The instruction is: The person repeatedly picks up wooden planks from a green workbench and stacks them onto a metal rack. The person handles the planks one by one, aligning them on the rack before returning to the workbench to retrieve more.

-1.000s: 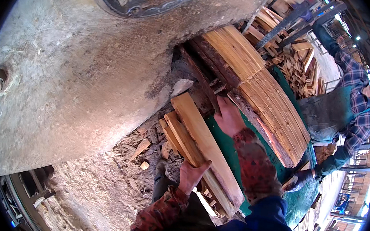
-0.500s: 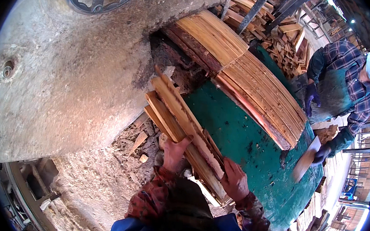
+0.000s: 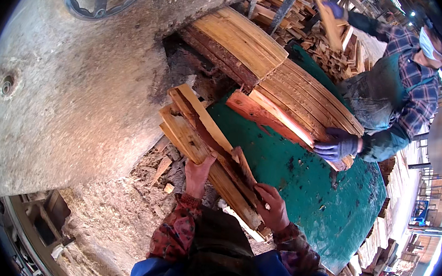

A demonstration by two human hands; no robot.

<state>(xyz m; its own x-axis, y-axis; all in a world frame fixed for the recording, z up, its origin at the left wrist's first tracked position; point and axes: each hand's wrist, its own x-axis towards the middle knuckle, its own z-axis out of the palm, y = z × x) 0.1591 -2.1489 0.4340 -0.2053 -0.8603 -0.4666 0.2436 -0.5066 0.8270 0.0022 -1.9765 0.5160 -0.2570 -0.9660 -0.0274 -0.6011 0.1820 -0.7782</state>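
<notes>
Several rough wooden strips (image 3: 184, 137) lie together in front of me, slanting from upper left to lower right. My left hand (image 3: 198, 175) is closed around them near their middle, thumb on top. At their near end my right hand (image 3: 273, 208) grips the strips from the right side, fingers bent over the edge. A dark bark-brown face shows on the upper strip, and a short splintered piece (image 3: 245, 166) sticks up beside it. To the right is the green tabletop (image 3: 305, 192); a row of stacked boards (image 3: 308, 98) lies across its far side.
Across the table a masked co-worker (image 3: 399, 85) rests one gloved hand (image 3: 338, 145) on the boards and raises a board (image 3: 328, 21). A large pale machine panel (image 3: 89, 84) with a handwheel (image 3: 100, 12) fills the left. Wood scraps (image 3: 161, 169) and sawdust lie below.
My strips have turned, showing more dark bark, and shifted slightly left. The co-worker's lower hand has left its board and reached the stack; the other lifts a board. A reddish board on the stack's near edge has tilted outward.
</notes>
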